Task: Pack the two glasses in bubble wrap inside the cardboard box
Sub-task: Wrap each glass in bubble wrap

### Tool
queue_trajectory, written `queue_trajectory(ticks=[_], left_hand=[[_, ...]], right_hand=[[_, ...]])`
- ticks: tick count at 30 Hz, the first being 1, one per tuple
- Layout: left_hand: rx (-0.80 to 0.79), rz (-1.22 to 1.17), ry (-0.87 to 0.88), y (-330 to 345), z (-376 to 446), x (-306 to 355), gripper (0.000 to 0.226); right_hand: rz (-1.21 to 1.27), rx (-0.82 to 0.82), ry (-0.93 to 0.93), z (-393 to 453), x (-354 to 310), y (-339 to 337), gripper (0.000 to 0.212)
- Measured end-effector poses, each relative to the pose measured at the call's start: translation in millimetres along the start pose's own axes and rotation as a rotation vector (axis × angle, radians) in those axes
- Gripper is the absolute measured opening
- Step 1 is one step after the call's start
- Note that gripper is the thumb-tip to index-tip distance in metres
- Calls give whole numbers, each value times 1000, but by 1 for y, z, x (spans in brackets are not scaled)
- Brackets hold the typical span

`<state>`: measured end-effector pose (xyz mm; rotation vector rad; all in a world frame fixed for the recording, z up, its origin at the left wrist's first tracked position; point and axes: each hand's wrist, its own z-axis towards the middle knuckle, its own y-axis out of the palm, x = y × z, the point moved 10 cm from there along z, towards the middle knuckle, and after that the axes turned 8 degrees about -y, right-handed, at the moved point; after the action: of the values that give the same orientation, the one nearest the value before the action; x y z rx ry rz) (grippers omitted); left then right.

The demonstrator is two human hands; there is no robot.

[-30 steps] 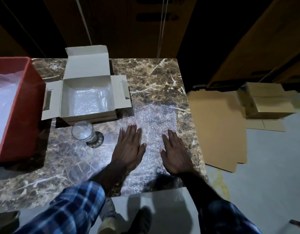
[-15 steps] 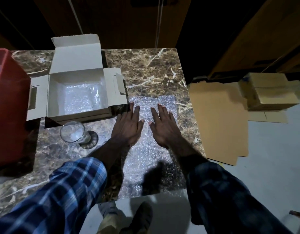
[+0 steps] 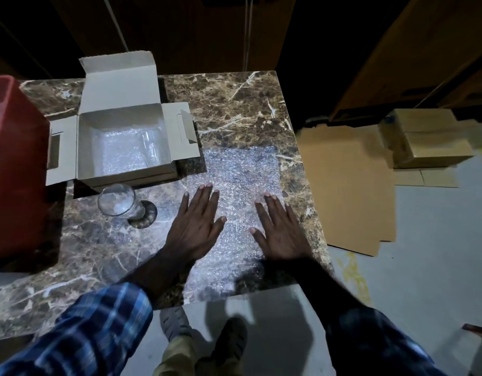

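Both hands, left hand (image 3: pixel 196 226) and right hand (image 3: pixel 280 232), have slid apart across the bubble wrap (image 3: pixel 240 180), fingers flat and open, empty; sheet smoothed for the glass (image 3: pixel 117 203) at left.

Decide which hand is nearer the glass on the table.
Left. The left hand lies flat just right of the glass; the right hand lies farther right on the bubble wrap.

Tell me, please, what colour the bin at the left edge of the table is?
The bin is red, seen best in the head view, the only one.

Red bin (image 3: pixel 17 169), brown-veined marble table (image 3: pixel 234 104)
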<state>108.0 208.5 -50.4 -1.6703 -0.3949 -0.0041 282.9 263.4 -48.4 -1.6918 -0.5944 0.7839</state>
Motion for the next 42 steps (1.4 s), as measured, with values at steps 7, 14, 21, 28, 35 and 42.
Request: queue_trajectory(ticks=[7, 14, 21, 28, 35, 42], left_hand=[[23, 15, 210, -5, -54, 32, 68], [24, 79, 219, 15, -84, 15, 68], [51, 88, 233, 12, -89, 14, 63], [3, 25, 446, 12, -116, 49, 72], [171, 54, 538, 21, -140, 46, 54], [272, -130, 535, -6, -144, 43, 31]], right_hand=[[9, -31, -218, -43, -37, 11, 72], [11, -29, -79, -75, -13, 20, 69], [0, -10, -110, -75, -17, 18, 64], [23, -33, -239, -70, -32, 10, 68], [7, 98, -395, -106, -40, 13, 61], [148, 391, -408, -118, -36, -33, 31]])
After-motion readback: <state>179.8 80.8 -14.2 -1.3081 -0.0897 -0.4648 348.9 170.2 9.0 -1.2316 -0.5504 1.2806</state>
